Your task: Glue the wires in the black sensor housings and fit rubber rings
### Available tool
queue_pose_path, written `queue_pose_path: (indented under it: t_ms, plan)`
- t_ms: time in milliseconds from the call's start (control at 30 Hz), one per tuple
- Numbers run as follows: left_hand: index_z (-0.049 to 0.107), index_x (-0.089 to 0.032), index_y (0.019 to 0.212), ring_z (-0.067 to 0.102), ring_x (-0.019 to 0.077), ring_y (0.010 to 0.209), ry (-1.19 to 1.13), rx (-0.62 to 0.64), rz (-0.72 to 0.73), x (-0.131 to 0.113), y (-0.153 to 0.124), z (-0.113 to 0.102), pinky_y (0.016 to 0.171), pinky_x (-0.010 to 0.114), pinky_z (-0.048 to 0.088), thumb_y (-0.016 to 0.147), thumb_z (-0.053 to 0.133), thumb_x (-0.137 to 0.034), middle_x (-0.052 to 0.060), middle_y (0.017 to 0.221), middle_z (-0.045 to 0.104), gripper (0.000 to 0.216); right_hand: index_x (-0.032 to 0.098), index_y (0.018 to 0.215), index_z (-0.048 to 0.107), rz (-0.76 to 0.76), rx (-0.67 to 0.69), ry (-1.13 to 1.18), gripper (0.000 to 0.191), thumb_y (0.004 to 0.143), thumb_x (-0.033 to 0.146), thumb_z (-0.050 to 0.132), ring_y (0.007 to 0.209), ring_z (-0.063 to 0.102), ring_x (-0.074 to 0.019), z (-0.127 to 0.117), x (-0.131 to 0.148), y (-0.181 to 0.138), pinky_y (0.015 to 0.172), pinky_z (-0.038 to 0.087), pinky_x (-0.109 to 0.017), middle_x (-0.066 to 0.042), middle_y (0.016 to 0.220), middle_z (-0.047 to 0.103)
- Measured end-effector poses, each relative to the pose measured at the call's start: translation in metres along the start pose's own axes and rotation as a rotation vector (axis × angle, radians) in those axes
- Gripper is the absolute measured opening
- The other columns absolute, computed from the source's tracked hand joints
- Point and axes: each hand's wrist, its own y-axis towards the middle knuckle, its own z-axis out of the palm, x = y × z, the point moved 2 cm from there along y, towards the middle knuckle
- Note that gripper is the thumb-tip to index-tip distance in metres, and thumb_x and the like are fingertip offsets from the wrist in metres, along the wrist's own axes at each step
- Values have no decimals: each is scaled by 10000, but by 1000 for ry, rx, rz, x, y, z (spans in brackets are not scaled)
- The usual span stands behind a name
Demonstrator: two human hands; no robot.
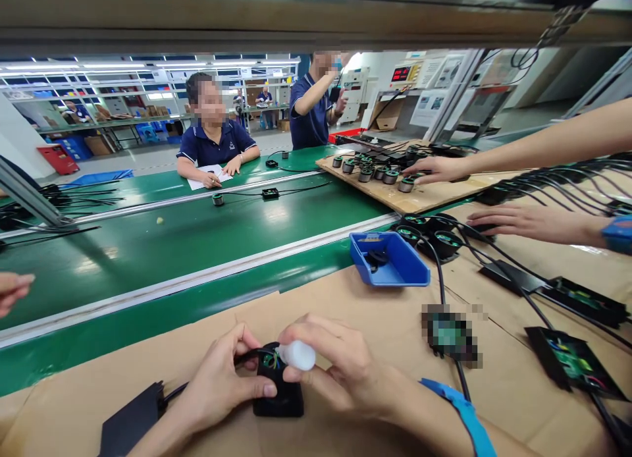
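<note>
Close in front of me, my left hand (pixel 224 371) grips a small black plastic housing (pixel 286 401), thumb on its face and fingers behind. Thin coloured wires and a bit of green board show in an opening near its top. My right hand (pixel 340 361) pinches a small white bottle (pixel 299 355), its narrow end tilted toward those wires. Whether the tip touches them is hidden. A black cable (pixel 176 391) runs from the housing, under my left hand, to a flat black box (pixel 131 421) on the cardboard.
A blue bin (pixel 390 259) with black parts stands ahead. Cabled round units (pixel 447 243) and open black boxes with boards (pixel 575 361) lie to the right. Another person's hands (pixel 538 225) reach in there, near a board of motors (pixel 365 174). Beyond runs a green conveyor (pixel 148 266).
</note>
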Motion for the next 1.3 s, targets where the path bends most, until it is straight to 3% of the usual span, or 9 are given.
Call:
queue_pose_path:
  t_ms: [633,1033,1200,1300]
  plan:
    - [406,-201,804,522,136,791,-25,9,-9,-3,0,2,776,280,373,598,857,-296,-32,790,589,505,133,1039,551,-106,-4,-62,108,962,179,492,673,531,-156,2,-2,-2,591,446,-242,-60,796,600]
    - [419,-201,801,547,138,779,-14,7,4,-10,-2,4,766,269,387,589,848,-310,-27,785,631,491,128,999,565,-81,41,-98,102,975,182,482,673,535,-151,-9,7,-2,592,446,-242,-58,795,597]
    - [450,-208,777,615,202,861,165,-131,40,-15,-8,6,802,319,442,557,851,-248,-3,825,674,459,138,1026,560,-39,53,-85,108,979,212,496,673,547,-153,-16,10,-3,585,457,-246,-61,803,608]
    - [503,-212,816,644,224,923,374,-251,143,-16,-11,6,828,341,477,575,849,-192,2,906,694,422,149,1060,559,-8,-41,-22,137,970,250,537,697,575,-153,-27,13,-3,605,476,-242,-59,824,618]
